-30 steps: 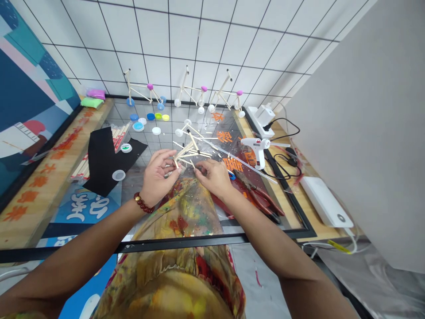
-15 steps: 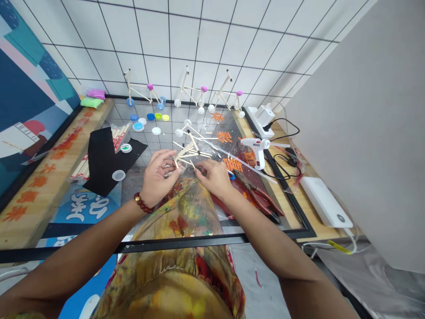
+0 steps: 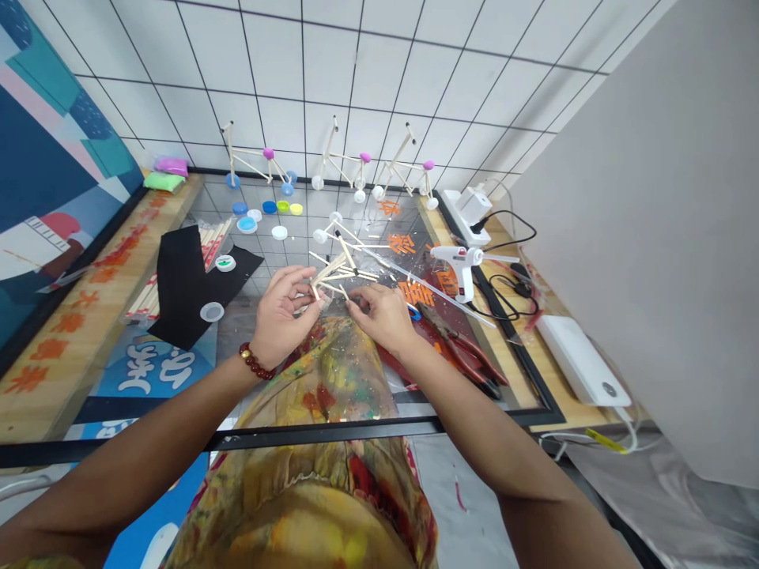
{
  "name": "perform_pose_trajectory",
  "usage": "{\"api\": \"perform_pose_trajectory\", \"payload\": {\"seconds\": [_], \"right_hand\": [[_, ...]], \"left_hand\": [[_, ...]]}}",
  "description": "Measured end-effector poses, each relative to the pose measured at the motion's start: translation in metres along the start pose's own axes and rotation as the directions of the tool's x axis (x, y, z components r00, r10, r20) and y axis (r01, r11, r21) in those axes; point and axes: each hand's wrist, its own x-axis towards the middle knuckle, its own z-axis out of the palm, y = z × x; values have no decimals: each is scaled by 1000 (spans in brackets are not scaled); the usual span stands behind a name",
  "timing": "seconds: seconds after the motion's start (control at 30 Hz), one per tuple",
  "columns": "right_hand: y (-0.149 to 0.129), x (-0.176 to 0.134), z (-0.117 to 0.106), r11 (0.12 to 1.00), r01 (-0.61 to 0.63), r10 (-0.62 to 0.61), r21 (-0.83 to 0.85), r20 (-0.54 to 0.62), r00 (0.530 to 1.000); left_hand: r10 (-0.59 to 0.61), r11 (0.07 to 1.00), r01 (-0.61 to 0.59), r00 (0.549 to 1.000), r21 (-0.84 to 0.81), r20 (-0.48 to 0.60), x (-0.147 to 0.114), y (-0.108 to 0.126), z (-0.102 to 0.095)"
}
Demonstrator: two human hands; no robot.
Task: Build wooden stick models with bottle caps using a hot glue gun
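My left hand [image 3: 285, 307] wears a dark red bead bracelet and pinches a short pale wooden stick [image 3: 315, 292] between thumb and finger. Close beside it, my right hand [image 3: 383, 314] has its thumb and forefinger closed on the end of another thin wooden stick [image 3: 343, 292]. Just beyond the fingers lies a loose heap of cut sticks [image 3: 333, 267]. A partly built stick frame with white cap wheels [image 3: 321, 236] rests behind the heap, and a black-tipped stick [image 3: 345, 251] leans across there.
Three stick tricycles with pink seats [image 3: 269, 154] stand along the wall. Coloured bottle caps [image 3: 269, 208] lie left of centre, near black cloth [image 3: 183, 276]. At right are a white glue gun [image 3: 459, 269], red-handled pliers [image 3: 468, 356], a clear glue stick [image 3: 427, 288] and a power strip [image 3: 454, 212].
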Motion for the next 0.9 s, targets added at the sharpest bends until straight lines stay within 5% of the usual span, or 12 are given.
{"api": "perform_pose_trajectory", "payload": {"seconds": [0.9], "right_hand": [[1, 0, 0, 999, 4, -2, 52, -42, 999]], "left_hand": [[-15, 999, 15, 1000, 30, 8, 0, -1, -2]]}}
